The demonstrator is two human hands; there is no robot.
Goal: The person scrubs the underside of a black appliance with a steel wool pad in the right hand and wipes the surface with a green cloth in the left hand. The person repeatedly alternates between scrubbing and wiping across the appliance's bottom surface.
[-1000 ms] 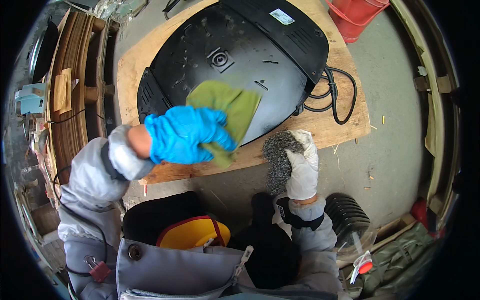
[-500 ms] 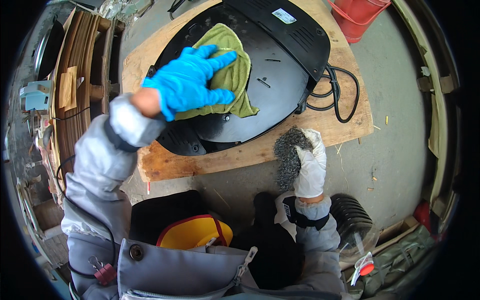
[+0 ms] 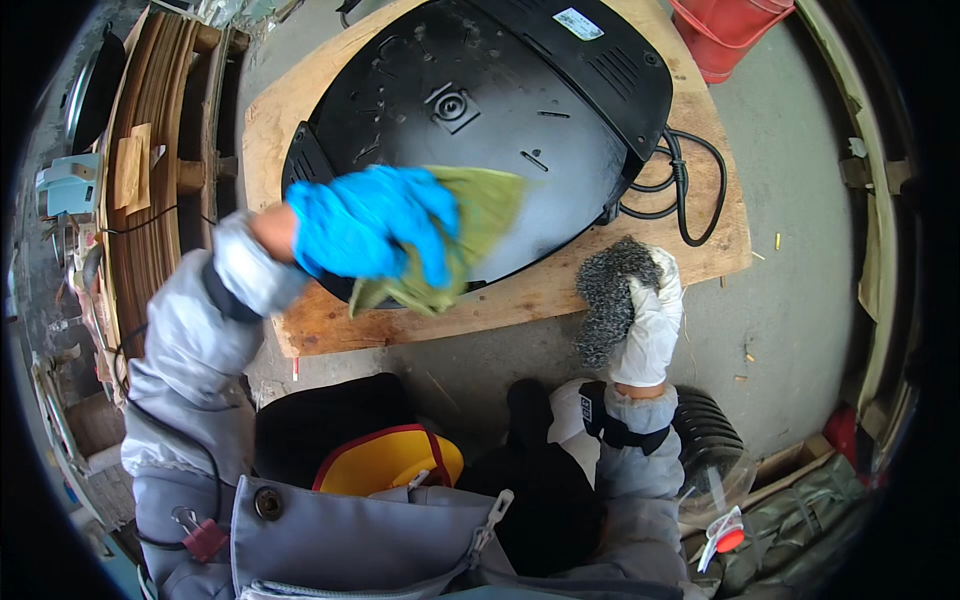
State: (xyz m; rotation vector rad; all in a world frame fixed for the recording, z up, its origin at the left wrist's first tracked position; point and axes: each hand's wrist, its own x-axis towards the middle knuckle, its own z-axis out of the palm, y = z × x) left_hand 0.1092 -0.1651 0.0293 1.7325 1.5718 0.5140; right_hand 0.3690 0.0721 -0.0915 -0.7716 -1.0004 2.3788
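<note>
A large black appliance (image 3: pixel 400 120) with vents, small slots and a power cord (image 3: pixel 682 190) rests on a wooden board (image 3: pixel 330 325); its kind is not clear. Over its near left part is my left hand (image 3: pixel 375 225) in a blue glove, fingers closed on a green cloth (image 3: pixel 485 205), which blurs with motion. Whether the cloth still touches the black surface I cannot tell. Off the board's near right edge, my right hand (image 3: pixel 655 315) in a white glove grips a clump of steel wool (image 3: pixel 608 300). Its fingertips are partly hidden by the wool.
A red bucket (image 3: pixel 725 35) stands at the far right. Stacked flat brown sheets (image 3: pixel 155 190) and a light blue device (image 3: pixel 70 188) lie along the left. Near my lap is a yellow item with red trim (image 3: pixel 385 460). A black ribbed object (image 3: pixel 705 430) sits beside my right forearm.
My left hand has drawn the cloth nearer, bunching it and uncovering a round fitting on the black surface. My right hand with the steel wool has shifted slightly right.
</note>
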